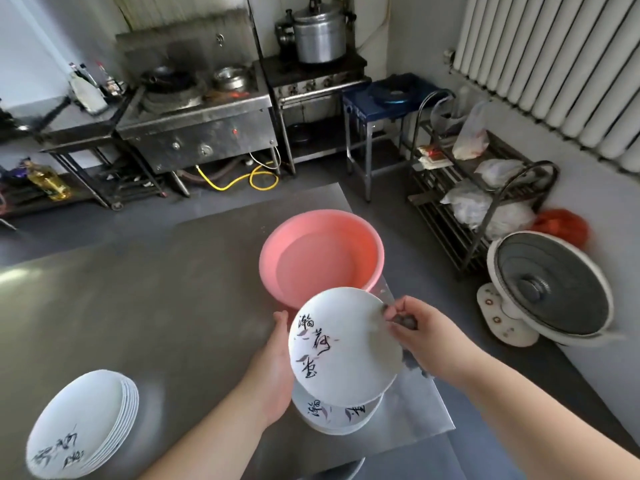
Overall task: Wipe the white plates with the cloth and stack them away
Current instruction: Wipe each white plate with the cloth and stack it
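A white plate (343, 344) with dark brush lettering is held up tilted above the near right part of the steel table (156, 306), its face turned toward the camera. The left hand (277, 372) grasps it from behind along its left edge, palm against the back and fingertips showing at the upper left rim. The right hand (415, 332) is closed around a dark grey cloth (403, 320) and presses it against the plate's right rim; more of the cloth shows below the wrist, at the plate's lower right edge.

Directly beneath the held plate, a short pile of plates (332, 415) with the same lettering sits on the table near its right edge. A second stack of plates (86, 427), taller and leaning a little, stands well apart at the near left corner of the table.

Just beyond the held plate is a pink basin (322, 258), round and wide. Its inside shows only the smooth pink bottom; whether it holds water cannot be told.

Off the table to the right, a fan (550, 289) stands tilted on the floor beside a metal rack (485, 188) carrying plastic bags. Across the room is a steel stove (197, 112) with a wok and a metal bowl on it, and a large lidded pot (318, 32) sits on the burner unit beside it.
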Available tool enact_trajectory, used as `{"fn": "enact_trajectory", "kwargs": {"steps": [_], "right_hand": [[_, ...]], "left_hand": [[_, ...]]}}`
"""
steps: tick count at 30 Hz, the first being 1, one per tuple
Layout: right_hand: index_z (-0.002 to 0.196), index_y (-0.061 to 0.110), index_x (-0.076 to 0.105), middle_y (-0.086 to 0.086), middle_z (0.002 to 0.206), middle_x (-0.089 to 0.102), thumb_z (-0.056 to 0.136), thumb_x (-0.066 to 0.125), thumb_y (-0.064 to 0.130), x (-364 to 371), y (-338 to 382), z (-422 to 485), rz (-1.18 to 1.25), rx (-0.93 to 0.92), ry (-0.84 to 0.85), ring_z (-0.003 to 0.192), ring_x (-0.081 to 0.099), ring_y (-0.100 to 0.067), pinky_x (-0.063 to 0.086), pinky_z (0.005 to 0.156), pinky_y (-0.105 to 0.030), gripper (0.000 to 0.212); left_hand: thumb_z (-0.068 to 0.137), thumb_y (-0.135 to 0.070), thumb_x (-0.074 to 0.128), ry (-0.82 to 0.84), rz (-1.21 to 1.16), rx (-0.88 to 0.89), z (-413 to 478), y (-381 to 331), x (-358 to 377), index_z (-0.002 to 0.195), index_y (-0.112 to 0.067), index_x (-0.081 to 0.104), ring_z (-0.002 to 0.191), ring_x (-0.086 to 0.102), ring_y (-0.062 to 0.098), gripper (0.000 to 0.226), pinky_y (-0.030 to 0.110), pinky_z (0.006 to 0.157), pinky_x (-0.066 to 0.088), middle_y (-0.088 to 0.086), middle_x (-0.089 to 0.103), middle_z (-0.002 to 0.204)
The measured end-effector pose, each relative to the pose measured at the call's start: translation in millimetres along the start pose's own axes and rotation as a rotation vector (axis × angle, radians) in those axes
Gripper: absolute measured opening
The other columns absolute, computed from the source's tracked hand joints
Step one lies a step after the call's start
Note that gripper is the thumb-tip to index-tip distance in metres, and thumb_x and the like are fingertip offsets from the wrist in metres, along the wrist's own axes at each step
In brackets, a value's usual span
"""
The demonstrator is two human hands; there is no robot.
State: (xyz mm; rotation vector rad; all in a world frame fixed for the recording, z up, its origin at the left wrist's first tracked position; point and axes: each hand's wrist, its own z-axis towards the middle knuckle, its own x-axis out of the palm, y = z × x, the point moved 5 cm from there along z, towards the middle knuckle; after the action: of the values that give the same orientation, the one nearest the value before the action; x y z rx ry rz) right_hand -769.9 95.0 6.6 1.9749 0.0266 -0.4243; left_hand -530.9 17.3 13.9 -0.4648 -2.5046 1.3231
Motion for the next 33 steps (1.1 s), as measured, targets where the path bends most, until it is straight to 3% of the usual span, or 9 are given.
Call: {"fn": "enact_trajectory", "kwargs": {"steps": [2, 6, 10, 14, 20, 24, 27, 30, 33], "right_hand": [[0.113, 0.046, 0.053, 0.011, 0.073, 0.069, 0.098, 0.062, 0.026, 13, -5, -1, -0.107, 0.016, 0.001, 0.050, 0.067, -0.017, 0.045, 0.038, -0.026, 0.026], [0.131, 0.039, 0.048, 0.008, 0.093, 0.072, 0.099, 0.059, 0.030, 34, -22, -2, -0.348, 0.052, 0.029, 0.072, 0.073, -0.018, 0.060, 0.065, -0.032, 0.036], [0.121, 0.039, 0.050, 0.009, 0.085, 0.072, 0.100, 0.053, 0.029, 47, -39, -3, -0.446, 0.065, 0.067, 0.058, 0.072, -0.011, 0.061, 0.068, -0.032, 0.024], [0.110, 0.036, 0.053, 0.010, 0.085, 0.066, 0.096, 0.052, 0.034, 50, -40, 2, -0.615, 0.016, 0.008, 0.067, 0.068, -0.015, 0.060, 0.072, -0.042, 0.014], [0.106, 0.034, 0.058, 0.008, 0.084, 0.066, 0.097, 0.050, 0.040, 46, -36, 11, -0.776, -0.010, -0.005, 0.075, 0.064, -0.018, 0.057, 0.066, -0.036, 0.013], [0.093, 0.027, 0.058, 0.006, 0.076, 0.064, 0.097, 0.049, 0.047, 28, -27, 14, -0.920, -0.008, -0.107, 0.071, 0.062, -0.020, 0.055, 0.060, -0.032, 0.022], [0.090, 0.025, 0.060, 0.006, 0.075, 0.063, 0.095, 0.048, 0.049, 14, -9, 21, -0.974, -0.007, -0.205, 0.070, 0.062, -0.018, 0.056, 0.060, -0.030, 0.027], [0.097, 0.027, 0.064, 0.006, 0.083, 0.068, 0.097, 0.048, 0.049, 18, 15, 28, -0.994, -0.025, -0.221, 0.077, 0.065, -0.019, 0.060, 0.067, -0.034, 0.027], [0.119, 0.035, 0.064, 0.009, 0.097, 0.071, 0.098, 0.048, 0.052, 50, 39, 35, -0.979, -0.063, -0.165, 0.086, 0.067, -0.018, 0.058, 0.070, -0.033, 0.031]], "left_hand": [[0.109, -0.050, 0.045, -0.143, 0.054, 0.038, 5, 13, -7, 0.130, -0.041, 0.058, 0.100, 0.068, -0.011, 0.026, 0.022, 0.084, 0.053, -0.027, 0.074, 0.112], [0.111, -0.025, 0.049, -0.207, 0.185, 0.118, 19, 37, -20, 0.152, -0.031, 0.047, 0.129, 0.055, 0.005, 0.041, 0.027, 0.104, 0.043, -0.013, 0.055, 0.146], [0.110, -0.025, 0.051, -0.199, 0.335, 0.144, 33, 62, -29, 0.153, -0.038, 0.041, 0.114, 0.050, -0.027, 0.046, 0.002, 0.083, 0.044, -0.029, 0.051, 0.140], [0.108, -0.027, 0.053, -0.210, 0.390, 0.151, 48, 73, -34, 0.157, -0.036, 0.039, 0.138, 0.047, 0.002, 0.051, 0.032, 0.116, 0.039, -0.020, 0.048, 0.152], [0.105, -0.030, 0.057, -0.192, 0.444, 0.132, 55, 81, -34, 0.156, -0.039, 0.038, 0.137, 0.046, 0.006, 0.056, 0.041, 0.116, 0.044, -0.021, 0.048, 0.150], [0.104, -0.028, 0.059, -0.162, 0.475, 0.134, 58, 85, -38, 0.156, -0.039, 0.038, 0.132, 0.050, 0.000, 0.057, 0.037, 0.112, 0.046, -0.023, 0.050, 0.145], [0.103, -0.031, 0.061, -0.138, 0.528, 0.188, 62, 82, -49, 0.155, -0.036, 0.042, 0.124, 0.047, -0.019, 0.055, 0.012, 0.104, 0.040, -0.035, 0.048, 0.141], [0.101, -0.035, 0.062, -0.126, 0.548, 0.191, 62, 76, -73, 0.155, -0.039, 0.043, 0.135, 0.044, -0.003, 0.057, 0.023, 0.114, 0.035, -0.029, 0.045, 0.150], [0.101, -0.037, 0.061, -0.171, 0.600, 0.204, 56, 64, -115, 0.151, -0.044, 0.045, 0.135, 0.048, 0.002, 0.053, 0.021, 0.108, 0.034, -0.035, 0.049, 0.140]]}}
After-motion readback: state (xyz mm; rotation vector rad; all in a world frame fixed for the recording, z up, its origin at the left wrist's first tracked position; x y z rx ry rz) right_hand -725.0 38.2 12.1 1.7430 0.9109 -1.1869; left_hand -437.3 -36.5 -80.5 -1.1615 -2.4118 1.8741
